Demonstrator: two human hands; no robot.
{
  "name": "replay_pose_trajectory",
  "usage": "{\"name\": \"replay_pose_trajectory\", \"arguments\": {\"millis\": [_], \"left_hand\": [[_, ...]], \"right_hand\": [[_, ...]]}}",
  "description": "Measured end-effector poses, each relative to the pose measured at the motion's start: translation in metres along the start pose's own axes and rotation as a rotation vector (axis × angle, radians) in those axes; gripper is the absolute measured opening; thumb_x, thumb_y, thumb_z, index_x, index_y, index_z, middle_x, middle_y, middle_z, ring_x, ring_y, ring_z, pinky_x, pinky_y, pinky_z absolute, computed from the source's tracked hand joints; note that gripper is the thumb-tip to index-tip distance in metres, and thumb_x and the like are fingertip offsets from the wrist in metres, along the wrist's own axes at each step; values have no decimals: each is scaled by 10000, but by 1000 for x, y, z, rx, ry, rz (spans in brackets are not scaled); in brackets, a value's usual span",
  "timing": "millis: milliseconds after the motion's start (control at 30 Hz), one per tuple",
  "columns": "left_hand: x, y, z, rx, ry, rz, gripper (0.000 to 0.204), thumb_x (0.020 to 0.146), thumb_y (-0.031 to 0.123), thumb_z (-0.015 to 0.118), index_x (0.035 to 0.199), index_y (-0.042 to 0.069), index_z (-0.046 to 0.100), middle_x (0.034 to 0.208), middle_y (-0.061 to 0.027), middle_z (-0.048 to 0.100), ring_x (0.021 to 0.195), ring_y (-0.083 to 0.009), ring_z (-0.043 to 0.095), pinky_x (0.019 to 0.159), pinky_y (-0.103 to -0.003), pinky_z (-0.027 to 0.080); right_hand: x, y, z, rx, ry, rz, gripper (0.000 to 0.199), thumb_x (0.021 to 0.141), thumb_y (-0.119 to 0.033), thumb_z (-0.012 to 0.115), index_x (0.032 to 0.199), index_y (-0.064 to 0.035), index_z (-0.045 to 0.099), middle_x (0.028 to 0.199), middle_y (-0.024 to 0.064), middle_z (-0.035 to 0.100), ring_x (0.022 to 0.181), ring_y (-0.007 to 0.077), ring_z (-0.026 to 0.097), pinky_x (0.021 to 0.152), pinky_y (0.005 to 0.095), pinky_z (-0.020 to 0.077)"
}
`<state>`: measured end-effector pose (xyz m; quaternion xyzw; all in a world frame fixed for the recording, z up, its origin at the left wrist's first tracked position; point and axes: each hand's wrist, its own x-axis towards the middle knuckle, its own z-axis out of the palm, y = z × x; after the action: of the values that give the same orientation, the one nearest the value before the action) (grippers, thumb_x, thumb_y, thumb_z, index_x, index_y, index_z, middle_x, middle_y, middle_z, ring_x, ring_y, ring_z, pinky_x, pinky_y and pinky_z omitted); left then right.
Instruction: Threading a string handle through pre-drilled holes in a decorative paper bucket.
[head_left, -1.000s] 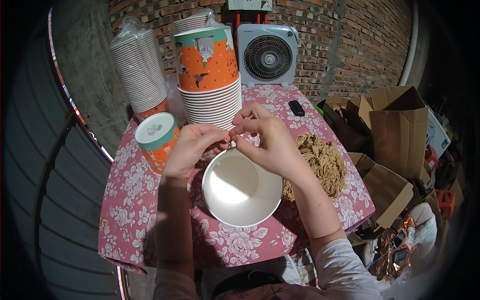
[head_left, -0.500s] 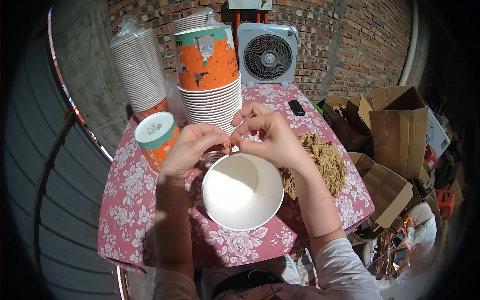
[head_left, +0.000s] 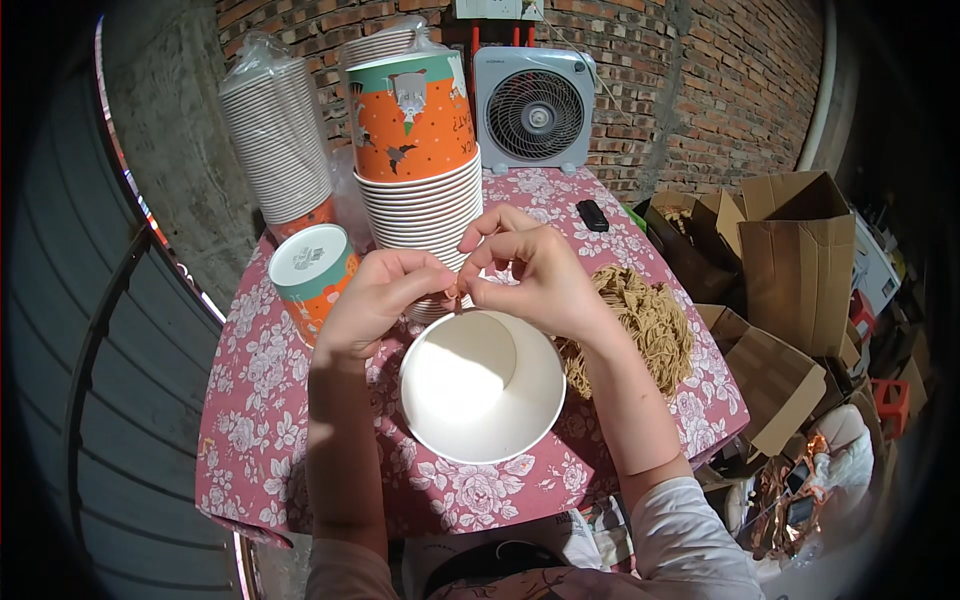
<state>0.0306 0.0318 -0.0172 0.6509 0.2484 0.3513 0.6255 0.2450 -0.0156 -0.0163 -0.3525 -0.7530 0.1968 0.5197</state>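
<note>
My left hand (head_left: 385, 295) and right hand (head_left: 530, 275) pinch a thin cord (head_left: 455, 293) together above the open paper bucket (head_left: 482, 385); a loosened pinch could drop it inside, or a nudge tip the bucket off the bench (head_left: 250, 420)

1. Open cup (head_left: 482, 388) is sitting on the desk (head_left: 250, 420), near edge, centre.
2. Cup stack (head_left: 418, 150) is standing behind it; capped cup (head_left: 313, 275) left.
3. Fibre pile (head_left: 635, 325) is lying right.
4. Fan (head_left: 533, 110) is standing at the far edge.
</note>
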Motion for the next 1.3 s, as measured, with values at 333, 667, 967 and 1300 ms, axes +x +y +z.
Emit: {"name": "replay_pose_trajectory", "arguments": {"millis": [333, 667, 967, 1300], "left_hand": [[8, -12, 4, -149, 47, 34, 180, 956, 126, 657, 1001, -32, 731, 923, -51, 731, 829, -102, 681, 752, -237, 533], [5, -6, 6, -168, 76, -1, 200, 958, 104, 651, 1047, -50, 741, 932, -69, 744, 804, -98, 684, 723, -237, 547], [1, -6, 4, -47, 143, 66, 151, 907, 59, 718, 1001, -57, 739, 899, -71, 732, 767, -90, 676, 657, -220, 538], [3, -7, 3, -17, 48, 88, 81, 909, 38, 687, 949, -25, 718, 908, -38, 718, 752, -59, 628, 660, -201, 499]], "right_hand": [[-2, -5, 6, -64, 86, 34, 157, 736, -96, 743, 779, 36, 670, 969, 114, 630, 890, 238, 657, 770, 340, 530], [-7, -20, 12, -251, 197, -76, 154, 745, -115, 748, 762, 15, 668, 996, 113, 648, 869, 303, 670, 754, 397, 538], [-9, -22, 10, -354, 162, -142, 119, 752, -98, 743, 816, 2, 745, 1005, 103, 664, 959, 296, 667, 817, 410, 543], [-7, -11, 7, -149, 118, -77, 148, 769, -105, 763, 879, -6, 760, 994, 90, 664, 888, 218, 679, 727, 336, 532]]}}
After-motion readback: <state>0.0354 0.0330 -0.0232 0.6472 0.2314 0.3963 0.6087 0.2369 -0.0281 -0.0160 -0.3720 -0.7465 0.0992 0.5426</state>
